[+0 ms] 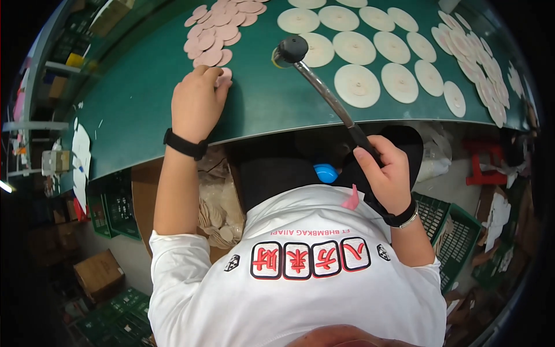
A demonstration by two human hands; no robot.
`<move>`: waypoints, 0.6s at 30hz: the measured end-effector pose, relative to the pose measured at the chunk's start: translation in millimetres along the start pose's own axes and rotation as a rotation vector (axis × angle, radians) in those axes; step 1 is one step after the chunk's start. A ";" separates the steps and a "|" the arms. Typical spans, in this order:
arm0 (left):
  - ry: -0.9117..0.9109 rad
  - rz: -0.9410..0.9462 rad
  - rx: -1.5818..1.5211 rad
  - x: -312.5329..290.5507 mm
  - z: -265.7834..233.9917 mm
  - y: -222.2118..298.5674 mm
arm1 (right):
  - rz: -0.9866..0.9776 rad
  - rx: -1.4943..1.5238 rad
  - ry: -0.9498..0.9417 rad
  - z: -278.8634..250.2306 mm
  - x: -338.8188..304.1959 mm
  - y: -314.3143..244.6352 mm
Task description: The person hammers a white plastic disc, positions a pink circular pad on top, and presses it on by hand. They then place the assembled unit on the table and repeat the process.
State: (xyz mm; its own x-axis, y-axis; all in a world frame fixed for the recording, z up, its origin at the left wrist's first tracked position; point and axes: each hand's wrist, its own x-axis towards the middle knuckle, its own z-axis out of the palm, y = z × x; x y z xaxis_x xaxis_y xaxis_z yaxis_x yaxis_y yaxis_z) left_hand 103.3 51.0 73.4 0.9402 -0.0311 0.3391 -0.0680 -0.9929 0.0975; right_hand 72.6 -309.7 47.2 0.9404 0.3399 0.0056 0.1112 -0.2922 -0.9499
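Observation:
Near the front edge of the green table (139, 104), my left hand (198, 98) has its thumb and fingers closed on a small pink disc (227, 74); part of the disc is hidden by the fingers. Just beyond it lies a spread of overlapping pink discs (217, 32). My right hand (388, 173) is wrapped round the black grip of a mallet (325, 91). Its metal shaft slants up and left, and its round black head appears in front of the larger white discs (358, 85), which lie in rows, several with a small raised centre.
An overlapping group of pale discs (475, 63) covers the table's right side. Below the table on the left, a cardboard box (144, 191) holds more pale discs. Green crates (459, 243) stand low at the right, near a red stool (483, 153).

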 end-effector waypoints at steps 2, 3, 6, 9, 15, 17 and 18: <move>0.005 0.037 -0.066 5.8 -0.3 13.5 | 0.002 0.003 0.008 -3.0 -4.0 5.2; -0.026 0.140 -0.184 9.3 1.4 25.2 | 0.005 0.003 0.011 -4.9 -6.9 7.6; -0.090 0.350 -0.434 19.4 13.0 65.3 | -0.024 -0.028 0.129 -11.6 -17.6 16.1; -0.081 0.538 -0.459 28.2 26.3 98.7 | 0.009 -0.052 0.201 -21.7 -28.6 14.7; -0.174 0.591 -0.323 16.4 27.8 134.7 | 0.072 -0.279 0.246 -44.7 -51.5 18.3; -0.260 0.531 -0.271 6.1 22.7 138.2 | 0.073 -0.291 0.246 -46.4 -54.5 13.9; -0.265 0.524 -0.276 3.0 24.5 139.6 | 0.061 -0.299 0.247 -47.0 -55.0 10.1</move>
State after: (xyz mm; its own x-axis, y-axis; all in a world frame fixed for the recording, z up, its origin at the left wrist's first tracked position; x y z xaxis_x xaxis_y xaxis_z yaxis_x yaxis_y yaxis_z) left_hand 104.8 -90.5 65.1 0.8069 -0.5663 0.1678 -0.5906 -0.7732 0.2310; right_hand 37.1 -373.4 52.0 0.9932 0.0993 0.0613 0.1070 -0.5655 -0.8177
